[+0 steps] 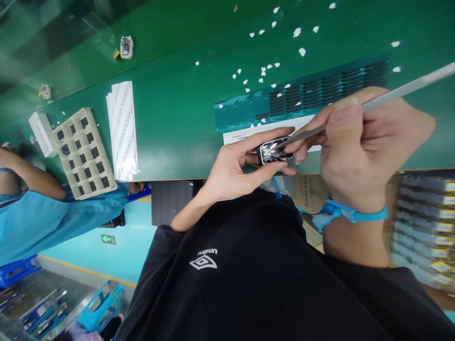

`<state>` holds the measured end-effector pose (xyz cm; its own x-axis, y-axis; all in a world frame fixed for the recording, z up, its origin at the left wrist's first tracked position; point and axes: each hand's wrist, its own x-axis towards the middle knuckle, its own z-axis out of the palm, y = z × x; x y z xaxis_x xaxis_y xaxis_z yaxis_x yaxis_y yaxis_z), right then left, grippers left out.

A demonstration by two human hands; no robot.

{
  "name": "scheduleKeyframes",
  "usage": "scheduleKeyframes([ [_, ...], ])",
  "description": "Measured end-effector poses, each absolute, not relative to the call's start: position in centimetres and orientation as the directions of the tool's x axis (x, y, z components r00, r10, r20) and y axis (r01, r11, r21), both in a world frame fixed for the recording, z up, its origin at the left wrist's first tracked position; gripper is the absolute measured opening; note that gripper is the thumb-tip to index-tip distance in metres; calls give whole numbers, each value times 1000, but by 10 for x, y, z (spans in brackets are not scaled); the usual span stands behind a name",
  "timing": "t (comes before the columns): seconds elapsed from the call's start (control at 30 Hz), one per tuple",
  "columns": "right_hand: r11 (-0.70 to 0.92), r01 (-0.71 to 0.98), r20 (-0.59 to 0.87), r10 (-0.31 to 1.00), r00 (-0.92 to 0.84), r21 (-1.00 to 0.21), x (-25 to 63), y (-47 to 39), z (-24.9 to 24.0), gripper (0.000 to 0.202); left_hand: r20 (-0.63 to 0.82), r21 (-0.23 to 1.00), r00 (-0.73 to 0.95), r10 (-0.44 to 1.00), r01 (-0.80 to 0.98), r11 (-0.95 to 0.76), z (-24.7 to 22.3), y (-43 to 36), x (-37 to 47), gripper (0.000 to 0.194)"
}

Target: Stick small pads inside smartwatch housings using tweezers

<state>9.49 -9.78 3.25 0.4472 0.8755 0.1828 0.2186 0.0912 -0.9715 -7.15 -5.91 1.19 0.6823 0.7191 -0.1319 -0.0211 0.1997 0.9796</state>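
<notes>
My left hand [232, 168] is closed around a small open electronic device [275, 152], with a dark shell and pale parts and wires showing inside. My right hand [359, 142] pinches metal tweezers [401, 91], their narrow end reaching into the device's open side. Whether the tips grip anything is too small to tell. Just beyond both hands lie a white printed sheet [234, 137] and a teal film [234, 111] carrying rows of dark strips [313, 94]. Many white bits [297, 32] are scattered on the green table [170, 118].
To the left lie white printed strips [122, 128], a beige compartment tray [85, 151] and a white box [42, 134]. Another person's arm [31, 170] rests at the far left. Small white devices [126, 47] sit farther back. Stacked packaged parts [423, 227] stand at lower right.
</notes>
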Motion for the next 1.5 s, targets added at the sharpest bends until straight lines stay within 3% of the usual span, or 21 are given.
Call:
scheduleKeyframes([
  [0.23,166,170,224,877,425,-971,95,-94,27,48,-13,958,680,733,-201,204,4,-57,-70,44],
  [0.5,145,156,196,898,393,-977,101,-101,22,46,-79,967,663,744,-131,220,3,-59,-71,45],
  [0.57,193,138,236,858,457,-971,110,-101,16,45,-64,983,669,740,-84,162,1,-56,-74,41],
  [0.67,224,290,343,811,474,-930,130,-93,4,41,39,997,635,772,31,-76,-4,-45,-80,36],
  [0.8,145,519,273,945,179,-843,157,-73,-14,30,180,828,670,720,291,-478,-20,-20,-82,36],
  [0.9,149,568,239,967,88,-809,170,-63,-27,27,166,637,716,678,447,-628,-38,-6,-80,39],
  [1.0,154,581,240,968,73,-799,176,-62,-33,27,143,511,745,651,508,-693,-50,-2,-80,40],
  [1.17,198,618,263,965,15,-760,177,-65,-29,21,110,406,786,609,524,-749,-48,-8,-77,41],
  [1.37,307,660,377,925,-39,-685,169,-62,-34,18,77,254,829,554,521,-815,-36,-14,-70,47],
  [1.5,320,693,457,890,15,-646,161,-60,-40,18,60,206,835,547,526,-825,-34,-13,-68,47],
])
